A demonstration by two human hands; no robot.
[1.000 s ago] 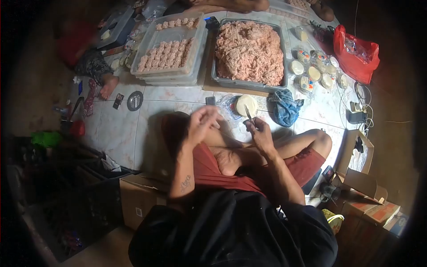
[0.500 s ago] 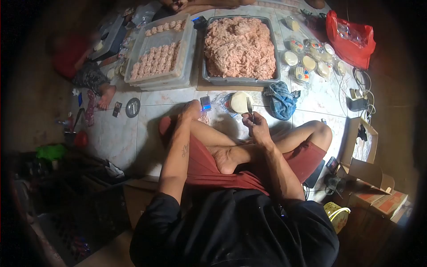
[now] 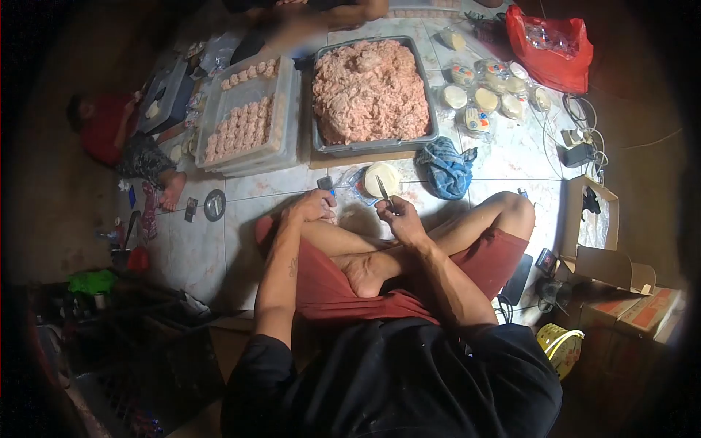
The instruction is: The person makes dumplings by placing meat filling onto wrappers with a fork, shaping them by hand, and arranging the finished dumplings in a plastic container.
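Observation:
My right hand (image 3: 400, 220) grips a fork (image 3: 384, 193), its tines pointing away from me over a stack of round pale dough wrappers (image 3: 382, 177). The stack rests on the floor with clear plastic packaging around its left side. Curled fingers close my left hand (image 3: 315, 207), beside a small dark device with a lit display (image 3: 326, 184). A pinkish lump (image 3: 331, 217) shows at the underside of that hand, but its contact with the fingers is unclear. Farther out stands a grey tub (image 3: 372, 149) heaped with pink minced meat (image 3: 372, 91).
Left of the tub, stacked clear containers (image 3: 286, 139) hold rows of shaped meat pieces. A blue cloth (image 3: 447, 168), several wrapper packs (image 3: 478, 120) and a red bag (image 3: 551, 51) lie to the right. Cables (image 3: 595, 142) run along the floor. Another person (image 3: 109, 128) sits at left.
The fork has swung left, from the wrapper stack's right side to over it. My left hand has come slightly nearer me and rightward. The whole view has shifted a little.

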